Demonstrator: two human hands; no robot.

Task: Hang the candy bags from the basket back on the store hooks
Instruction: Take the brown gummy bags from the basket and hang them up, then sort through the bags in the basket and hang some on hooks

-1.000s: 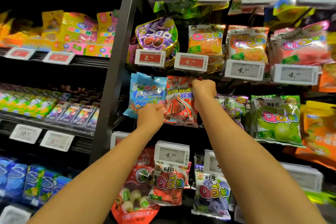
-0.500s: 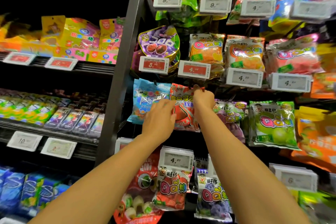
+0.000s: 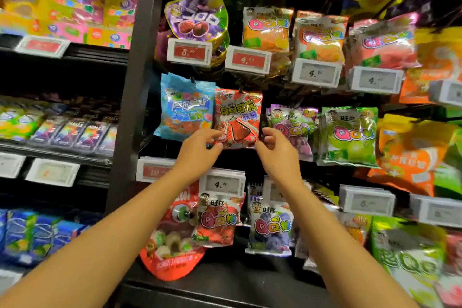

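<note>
At far left, dark shelving is carrying rows of glossy, flat packets, blurred here. A dark upright post point(image 3: 140, 77) is dividing those shelves from the hook display. Just left of and above the left fingers, a crinkled blue foil bag point(image 3: 186, 107) is hanging. The left hand point(image 3: 200, 150) is reaching up with thumb and fingertips curled onto the lower left corner of the red candy bag point(image 3: 237, 117), pinching its shiny, rectangular film. That bag is hanging from a thin hook point(image 3: 241, 87) at its top seam, between both hands and above them. The right hand point(image 3: 277, 150) is meeting the bag's lower right corner with curled fingers; whether they are gripping or only touching it cannot be told. Just right of those fingers, a purple grape bag point(image 3: 295, 127) is hanging, then a puffy green bag point(image 3: 348, 135). White rectangular price tags point(image 3: 247, 60) are sitting above the fingers.
</note>
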